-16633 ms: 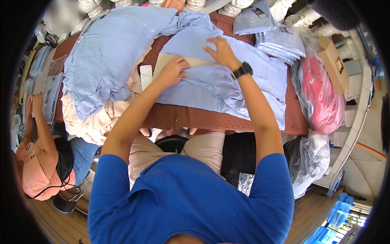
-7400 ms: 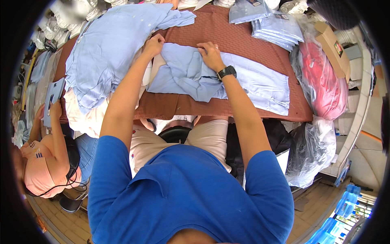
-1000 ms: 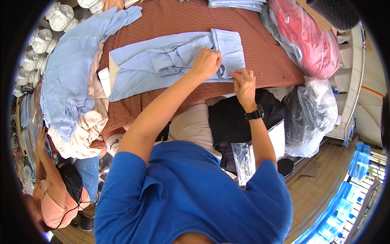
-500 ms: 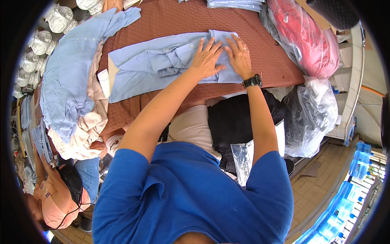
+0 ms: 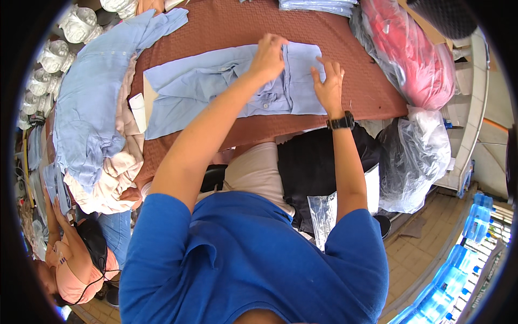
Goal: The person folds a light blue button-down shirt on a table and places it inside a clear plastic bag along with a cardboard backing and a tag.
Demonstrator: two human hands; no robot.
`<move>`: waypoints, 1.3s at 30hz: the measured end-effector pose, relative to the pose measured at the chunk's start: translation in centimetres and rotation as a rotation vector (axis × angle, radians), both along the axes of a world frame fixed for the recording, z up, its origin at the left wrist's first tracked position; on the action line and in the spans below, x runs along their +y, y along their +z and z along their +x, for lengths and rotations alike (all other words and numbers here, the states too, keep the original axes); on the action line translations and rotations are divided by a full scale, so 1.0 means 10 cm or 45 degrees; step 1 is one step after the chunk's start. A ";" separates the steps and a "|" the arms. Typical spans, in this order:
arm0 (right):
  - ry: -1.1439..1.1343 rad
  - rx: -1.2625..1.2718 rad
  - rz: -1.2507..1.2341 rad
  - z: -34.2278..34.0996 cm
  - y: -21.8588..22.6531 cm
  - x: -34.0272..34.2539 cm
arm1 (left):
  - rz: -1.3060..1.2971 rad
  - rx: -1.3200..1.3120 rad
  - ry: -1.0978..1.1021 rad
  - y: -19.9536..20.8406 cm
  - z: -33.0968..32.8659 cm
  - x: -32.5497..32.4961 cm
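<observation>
A light blue button-up shirt lies folded into a long strip across the brown-covered table, a raised fold running crosswise near its right end. My left hand is closed at the far end of that fold, its bent fingers pinching the cloth. Over the right end of the shirt, my right hand is open, thumb and fingers apart, with a dark watch on the wrist. A strip of beige card shows at the shirt's left end.
More blue shirts and beige cloth hang over the table's left edge. Bagged red cloth lies at the right, above a clear plastic bag. Folded bagged shirts sit at the back. Another person works at lower left.
My hands, flat on the shirt before, have lifted and separated. The left moved away from me and closed on the fold; the right drew nearer. The cloth near the fold has shifted.
</observation>
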State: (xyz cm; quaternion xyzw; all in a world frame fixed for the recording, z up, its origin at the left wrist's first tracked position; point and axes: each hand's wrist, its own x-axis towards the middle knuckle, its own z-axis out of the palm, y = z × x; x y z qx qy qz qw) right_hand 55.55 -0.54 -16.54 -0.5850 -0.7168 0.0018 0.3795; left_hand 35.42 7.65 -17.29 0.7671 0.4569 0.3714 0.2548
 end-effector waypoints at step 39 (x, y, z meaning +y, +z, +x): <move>-0.046 0.300 -0.434 -0.18 0.02 -0.57 | -0.197 0.207 -0.051 0.03 -0.05 -0.48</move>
